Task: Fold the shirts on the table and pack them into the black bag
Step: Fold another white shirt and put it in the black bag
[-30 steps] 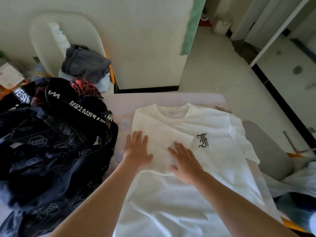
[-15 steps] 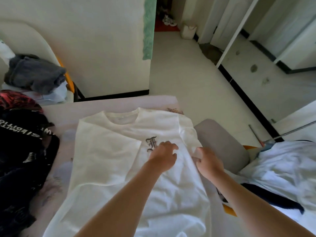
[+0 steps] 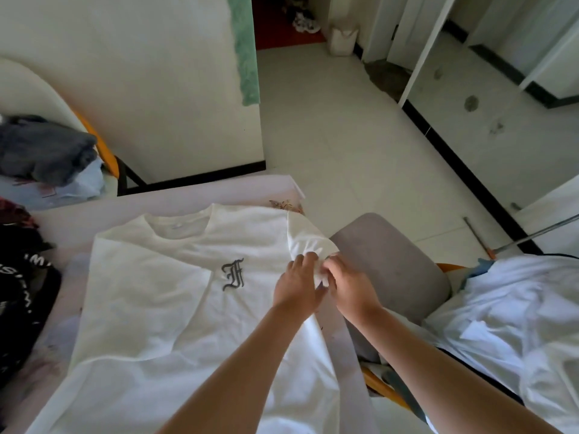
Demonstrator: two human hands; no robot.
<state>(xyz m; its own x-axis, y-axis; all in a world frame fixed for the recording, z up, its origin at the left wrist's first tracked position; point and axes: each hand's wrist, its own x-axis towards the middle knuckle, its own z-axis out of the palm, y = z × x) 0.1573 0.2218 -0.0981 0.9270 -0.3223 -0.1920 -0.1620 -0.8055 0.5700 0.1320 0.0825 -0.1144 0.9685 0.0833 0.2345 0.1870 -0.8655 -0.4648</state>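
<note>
A white T-shirt (image 3: 163,308) with a dark gothic "F" on the chest lies face up on the table (image 3: 194,195), its left side folded in over the body. My left hand (image 3: 296,285) and my right hand (image 3: 351,285) meet at the shirt's right sleeve (image 3: 308,238) by the table's right edge, both pinching the sleeve cloth. The black bag (image 3: 22,296) with white lettering sits at the left edge, only partly in view.
A grey-seated chair (image 3: 394,264) stands right of the table. White clothes (image 3: 513,327) are piled at the far right. A chair at the back left holds a grey garment (image 3: 44,151). A metal pole (image 3: 532,236) leans by the wall.
Both hands left the middle of the shirt and moved right to the right sleeve, where they now grip it. The view has swung right, pushing the black bag toward the left edge.
</note>
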